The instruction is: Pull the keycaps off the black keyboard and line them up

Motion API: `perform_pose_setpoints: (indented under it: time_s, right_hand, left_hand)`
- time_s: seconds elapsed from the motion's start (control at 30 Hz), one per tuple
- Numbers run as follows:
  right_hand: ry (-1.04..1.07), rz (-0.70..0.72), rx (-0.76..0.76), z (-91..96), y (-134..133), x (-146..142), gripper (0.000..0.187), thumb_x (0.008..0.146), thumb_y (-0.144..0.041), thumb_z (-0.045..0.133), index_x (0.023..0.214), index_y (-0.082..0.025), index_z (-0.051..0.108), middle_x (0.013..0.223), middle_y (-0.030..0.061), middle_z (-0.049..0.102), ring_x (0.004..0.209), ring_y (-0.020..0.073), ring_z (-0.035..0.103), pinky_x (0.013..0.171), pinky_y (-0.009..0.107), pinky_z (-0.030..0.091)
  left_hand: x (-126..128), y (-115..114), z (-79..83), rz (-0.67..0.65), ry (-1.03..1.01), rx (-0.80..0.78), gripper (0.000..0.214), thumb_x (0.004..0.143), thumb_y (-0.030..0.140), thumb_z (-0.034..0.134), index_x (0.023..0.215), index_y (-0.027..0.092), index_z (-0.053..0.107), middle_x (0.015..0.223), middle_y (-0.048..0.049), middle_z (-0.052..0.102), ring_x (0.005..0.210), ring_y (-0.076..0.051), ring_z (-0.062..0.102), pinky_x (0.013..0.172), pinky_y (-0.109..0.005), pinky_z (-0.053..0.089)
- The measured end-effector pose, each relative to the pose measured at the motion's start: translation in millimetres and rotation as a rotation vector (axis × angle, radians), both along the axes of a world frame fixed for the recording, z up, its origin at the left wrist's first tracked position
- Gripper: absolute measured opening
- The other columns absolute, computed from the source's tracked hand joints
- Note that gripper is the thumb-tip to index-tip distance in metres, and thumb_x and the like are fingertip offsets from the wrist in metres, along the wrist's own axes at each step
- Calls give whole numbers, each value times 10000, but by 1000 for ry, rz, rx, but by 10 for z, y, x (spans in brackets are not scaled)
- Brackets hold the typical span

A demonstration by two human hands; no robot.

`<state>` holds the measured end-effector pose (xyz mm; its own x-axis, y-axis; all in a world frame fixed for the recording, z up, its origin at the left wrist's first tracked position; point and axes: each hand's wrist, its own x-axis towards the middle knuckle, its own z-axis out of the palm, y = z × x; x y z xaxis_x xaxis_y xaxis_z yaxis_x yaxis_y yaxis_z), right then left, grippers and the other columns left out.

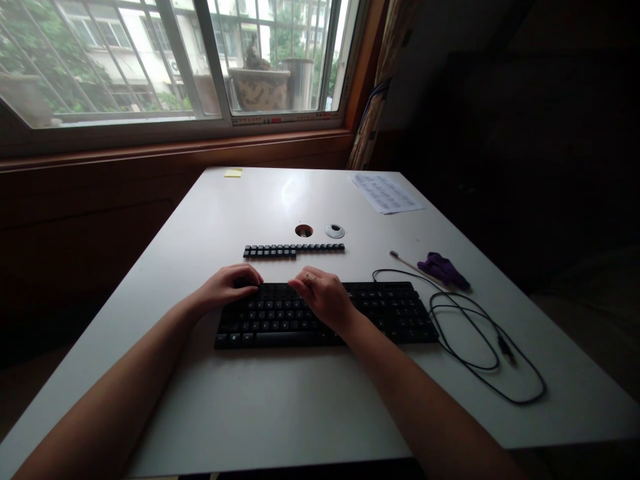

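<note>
A black keyboard (280, 337) lies on the white table in front of me. My left hand (227, 285) is at its back left corner, fingers curled and thumb along the back edge, gripping it there. Over the upper middle keys is my right hand (323, 293), its thumb and fingers drawn together in a pinch. Whatever sits between those fingertips is too small or hidden to make out. Just behind the keyboard, loose black keycaps (270, 252) stand lined up in two rows, the back row longer than the front one.
The keyboard's cable (480, 365) lies looped at the right. Near it are a purple cloth (443, 269) and a thin stick (413, 265). Further back are a round hole (304, 231), its white cover (335, 231), printed papers (387, 193) and a yellow note (233, 173).
</note>
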<state>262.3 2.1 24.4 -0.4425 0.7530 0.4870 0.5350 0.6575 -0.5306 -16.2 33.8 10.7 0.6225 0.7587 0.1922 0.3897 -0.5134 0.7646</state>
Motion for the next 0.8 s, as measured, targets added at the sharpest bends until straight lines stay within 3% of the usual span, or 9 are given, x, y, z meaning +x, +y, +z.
perform_pose_setpoints:
  time_s: [0.23,0.37,0.47,0.63,0.8]
  right_hand:
    - [9,28,-60,-30,76,32,418,1010,-470,404,772,-184,595,758,32,613,664,127,542,657,261,396]
    - [-119,79,3,-46,61,27,405,1004,-467,424,783,-188,618,778,27,618,643,120,520,631,264,368]
    - [-138,31,25,-56,58,20,420,1001,-471,424,751,-190,611,761,29,613,638,124,515,633,270,365]
    - [33,-64,-103,-48,116,46,425,1003,-467,412,716,-198,573,717,35,621,670,143,565,683,282,411]
    - [83,-65,-224,-33,145,67,474,993,-510,400,659,-208,547,574,0,554,567,132,529,623,279,411]
  left_hand:
    - [1,-1,-5,11,2,-4,167,884,323,645,941,171,685,998,-81,701,941,-215,651,868,-344,512]
    - [-2,5,-18,5,3,0,169,887,323,643,949,170,682,1003,-81,699,946,-213,649,871,-341,510]
    - [-4,7,-27,6,5,-4,175,889,330,640,950,170,679,1004,-81,700,948,-214,649,873,-342,511]
    - [-2,5,-24,14,10,-12,194,889,352,635,942,170,679,1009,-87,703,950,-220,651,876,-354,517]
    - [6,-6,-4,3,0,-10,202,895,359,625,929,168,678,1008,-88,706,948,-219,649,870,-352,518]
